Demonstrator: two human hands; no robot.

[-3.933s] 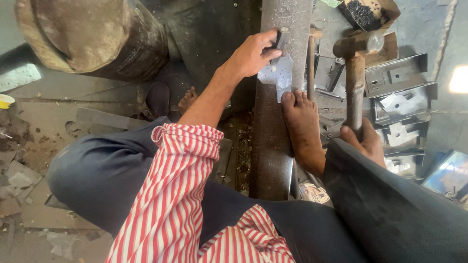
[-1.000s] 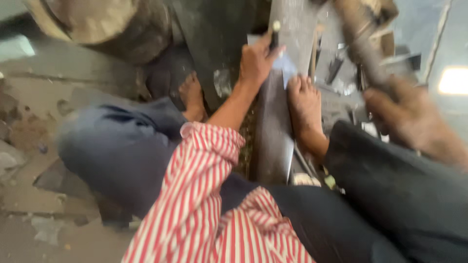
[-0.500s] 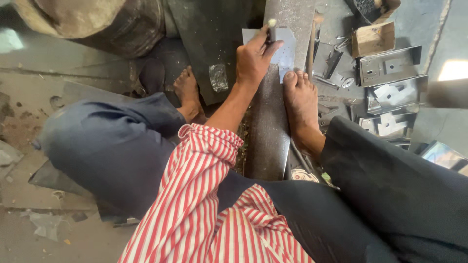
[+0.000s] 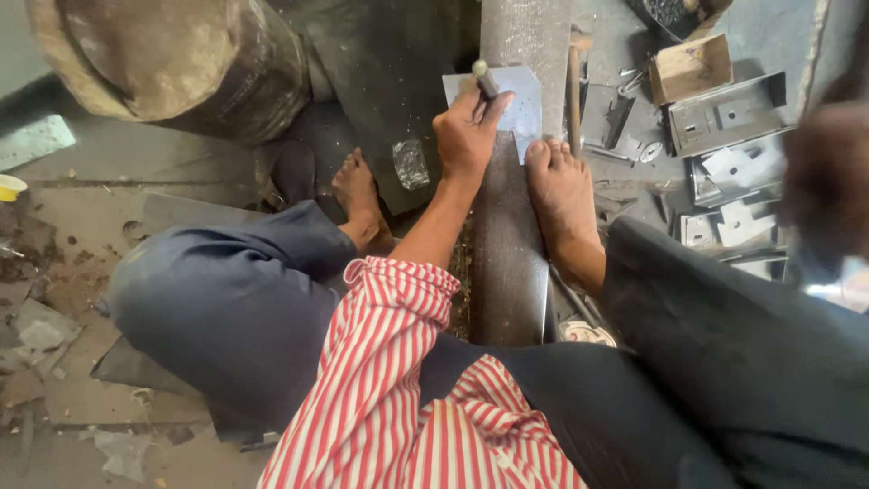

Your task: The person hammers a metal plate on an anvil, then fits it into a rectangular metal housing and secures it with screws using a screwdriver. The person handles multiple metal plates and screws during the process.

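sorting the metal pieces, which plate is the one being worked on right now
The flat plate lying on the long steel beam, pinned by the foot, with the left hand holding a punch on it. The other plates lie untouched at right.

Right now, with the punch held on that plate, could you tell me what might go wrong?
The left hand grips the punch just below its struck end, so a glancing blow could hit the fingers. The bare right foot pins the metal plate on the steel beam; a slip or sharp edge could cut the toes.

Left hand point(image 4: 466, 136) gripping punch point(image 4: 484, 80) on plate point(image 4: 525, 104)
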